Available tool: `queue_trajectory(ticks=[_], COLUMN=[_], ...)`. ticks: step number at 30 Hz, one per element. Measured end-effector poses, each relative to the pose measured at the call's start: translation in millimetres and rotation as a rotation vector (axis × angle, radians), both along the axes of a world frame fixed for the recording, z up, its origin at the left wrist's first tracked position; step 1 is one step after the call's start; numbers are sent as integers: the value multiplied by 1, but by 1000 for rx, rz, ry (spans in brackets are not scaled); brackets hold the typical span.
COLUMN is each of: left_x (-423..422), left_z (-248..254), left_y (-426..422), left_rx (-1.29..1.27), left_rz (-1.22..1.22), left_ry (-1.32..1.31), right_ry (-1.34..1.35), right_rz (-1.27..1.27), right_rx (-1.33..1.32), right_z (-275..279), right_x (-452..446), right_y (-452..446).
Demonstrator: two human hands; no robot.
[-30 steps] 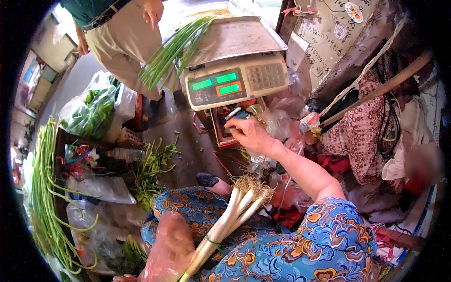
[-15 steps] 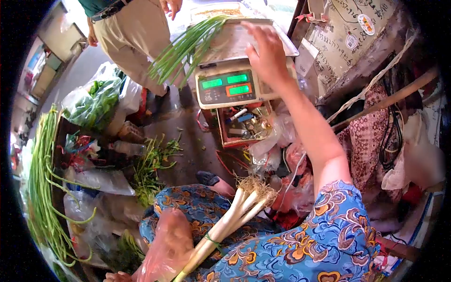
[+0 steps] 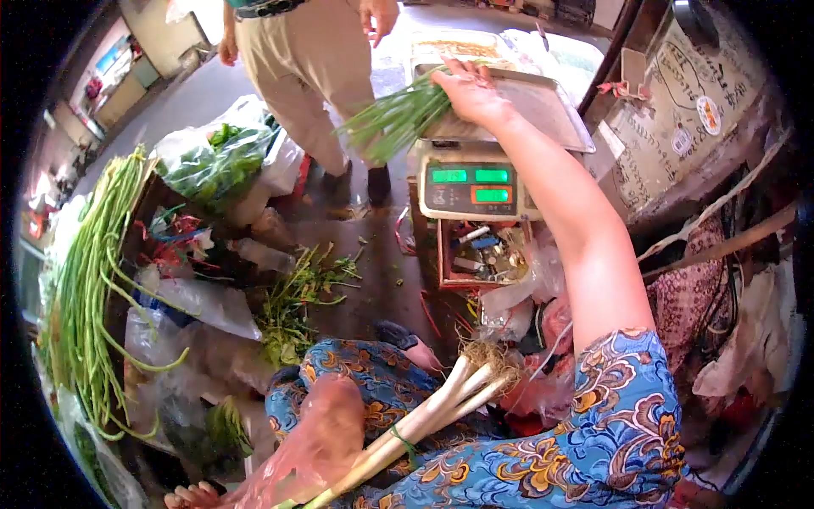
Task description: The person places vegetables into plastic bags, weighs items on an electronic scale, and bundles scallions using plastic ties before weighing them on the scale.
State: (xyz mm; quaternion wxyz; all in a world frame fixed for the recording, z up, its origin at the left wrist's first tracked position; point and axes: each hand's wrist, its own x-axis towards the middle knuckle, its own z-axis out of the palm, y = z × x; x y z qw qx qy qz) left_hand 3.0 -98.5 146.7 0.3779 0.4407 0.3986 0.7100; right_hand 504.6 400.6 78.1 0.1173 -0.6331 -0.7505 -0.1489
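At the scale, my right hand (image 3: pixel 475 89) is closed around a bunch of thin green scallions or chives (image 3: pixel 398 119); the long leaves hang left over the tray's edge, blurred. Under them is the metal tray (image 3: pixel 543 106) of a digital scale (image 3: pixel 475 193) with lit green displays. Only the curled fingers of my left hand (image 3: pixel 193 495) show, at the bottom left edge, beside a pink plastic bag (image 3: pixel 318 433); what they hold is hidden. Across my lap lies a bundle of leeks (image 3: pixel 424 420), roots pointing away, tied with a green band.
Long beans (image 3: pixel 93 297) hang at the left, near a clear bag of green vegetables (image 3: pixel 216 165). A person in beige trousers (image 3: pixel 297 68) stands beyond. Below the scale is a box of small items (image 3: pixel 483 254). Loose greens (image 3: pixel 297 305) lie on the floor.
My right hand has come down from over the tray and closed on the bunch of greens, which now smears with motion. The whole view has shifted, with the scene appearing further right.
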Motion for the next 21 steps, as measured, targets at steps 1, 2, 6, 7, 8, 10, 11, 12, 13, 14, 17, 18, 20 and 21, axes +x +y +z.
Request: queue_trajectory(ticks=[1,2,6,7,8,10,11,12,13,14,17,18,20,21], left_x=[-3,-7,-25,-41,-56,-67,-61,-41,-29,-28,3,17,12,11], left_z=[-1,-3,-12,-20,-29,-36,-37,-30,-24,-28,-6,-4,-11,-16], left_y=[1,1,0,1,1,10,12,24,34,43,63,70,81,89], left_rx=[7,-22,-179,-182,-172,-191,-177,-231,-288,-338,-303,-311,-381,-395], left_rz=[12,50,188,94,99,-165,-162,7,178,291,101,165,30,-29], left_ry=[-4,-36,-49,-64,-73,-122,-128,-32,62,11,7,115,214,236], right_ry=[-4,18,-32,-1,33,112,115,174,234,255,335,350,281,218], right_rz=[12,13,79,115,125,94,167,138,110,245,270,284,262,228], right_rx=[7,2,287,423,480,513,594,576,556,639,567,552,499,440], right_z=[3,7,22,30,41,72,87,104,117,127,175,188,216,230], right_x=[1,2,27,33,38,40,40,36,33,33,0,-13,-44,-63], right_y=[-3,-5,-3,-6,-7,-6,-14,-21,-26,-25,-50,-58,-82,-98])
